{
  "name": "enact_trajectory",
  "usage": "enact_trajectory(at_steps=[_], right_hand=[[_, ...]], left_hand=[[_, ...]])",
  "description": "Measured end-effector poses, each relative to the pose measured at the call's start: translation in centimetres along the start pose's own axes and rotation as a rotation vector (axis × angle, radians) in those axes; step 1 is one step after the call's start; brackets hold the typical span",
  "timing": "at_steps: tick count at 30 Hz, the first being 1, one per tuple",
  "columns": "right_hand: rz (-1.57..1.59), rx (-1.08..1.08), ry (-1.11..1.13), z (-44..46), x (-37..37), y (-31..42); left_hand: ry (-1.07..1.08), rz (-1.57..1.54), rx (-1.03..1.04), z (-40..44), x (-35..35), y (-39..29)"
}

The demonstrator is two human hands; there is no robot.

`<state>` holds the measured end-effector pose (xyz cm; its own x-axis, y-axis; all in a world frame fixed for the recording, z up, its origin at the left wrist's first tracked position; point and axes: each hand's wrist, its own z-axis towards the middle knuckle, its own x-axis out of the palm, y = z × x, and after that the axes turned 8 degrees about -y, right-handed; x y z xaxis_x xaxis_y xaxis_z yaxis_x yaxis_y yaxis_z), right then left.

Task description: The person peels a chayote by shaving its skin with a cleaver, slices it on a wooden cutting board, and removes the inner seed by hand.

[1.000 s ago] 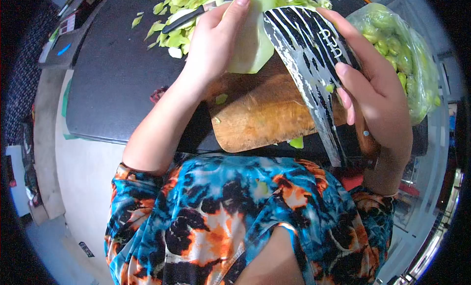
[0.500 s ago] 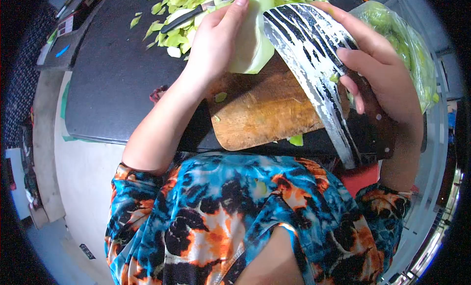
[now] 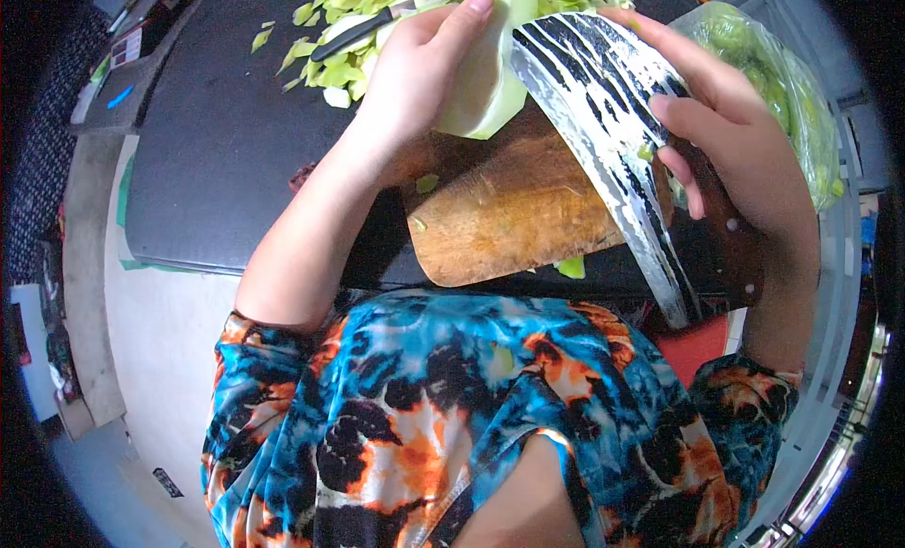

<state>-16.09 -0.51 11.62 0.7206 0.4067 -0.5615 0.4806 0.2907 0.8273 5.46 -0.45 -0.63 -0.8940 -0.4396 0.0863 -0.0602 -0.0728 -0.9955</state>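
Note:
My left hand [image 3: 424,72] is closed round a peeled, pale green fruit [image 3: 495,72] whose exact kind I cannot tell. Its thumb lies along the top of the fruit. My right hand [image 3: 726,114] grips a broad kitchen knife [image 3: 603,105], fingers and thumb on the blade near its back; white residue streaks the dark blade. The knife's riveted dark handle lies under my right wrist. The blade's upper end is close beside the fruit; whether they touch I cannot tell. Below both hands lies a wooden cutting board [image 3: 528,213] with a few green scraps on it.
A heap of green peelings [image 3: 335,72] covers the far part of the black table [image 3: 217,152]. On it rests a smaller knife with a black handle [image 3: 351,34]. A clear plastic bag of green produce [image 3: 792,96] stands at the right. A green scrap [image 3: 570,267] lies by the board's near edge.
My left hand and the fruit have shifted slightly right and up. The knife has moved a little right and down with my right hand. Both grips look the same.

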Motion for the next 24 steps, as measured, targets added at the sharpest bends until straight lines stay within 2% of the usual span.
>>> enact_trajectory(at_steps=[2, 3, 5, 7, 8, 11, 17, 24], right_hand=[[0.024, 0.024, -0.043, -0.3, 0.0, 0.2], [0.079, 0.12, -0.03, -0.1, -0.5, 0.8], [0.083, 0.116, 0.0, -0.2, -0.9, 0.7], [0.018, 0.006, 0.047, -0.4, -1.2, -0.4], [0.004, -0.006, 0.076, -0.3, -1.5, -0.7], [0.075, 0.144, 0.178, 1.0, -2.9, -0.8], [0.203, 0.141, 0.188, 1.0, -2.5, -2.3], [0.198, 0.144, 0.205, 1.4, -2.2, -2.8]], left_hand=[[0.046, 0.067, 0.08, 0.1, 0.1, 0.1], [0.076, 0.114, 0.152, 0.0, 0.1, 0.0], [0.1, 0.184, 0.252, -0.2, 0.3, -0.2], [0.093, 0.226, 0.302, -0.5, 0.6, -0.3], [0.098, 0.207, 0.283, -0.5, 0.7, -0.2], [0.106, 0.148, 0.232, -0.5, 0.8, 0.5], [0.058, 0.04, 0.129, -1.0, 1.2, 0.5], [0.013, -0.093, 0.007, -1.4, 1.6, 0.2]])
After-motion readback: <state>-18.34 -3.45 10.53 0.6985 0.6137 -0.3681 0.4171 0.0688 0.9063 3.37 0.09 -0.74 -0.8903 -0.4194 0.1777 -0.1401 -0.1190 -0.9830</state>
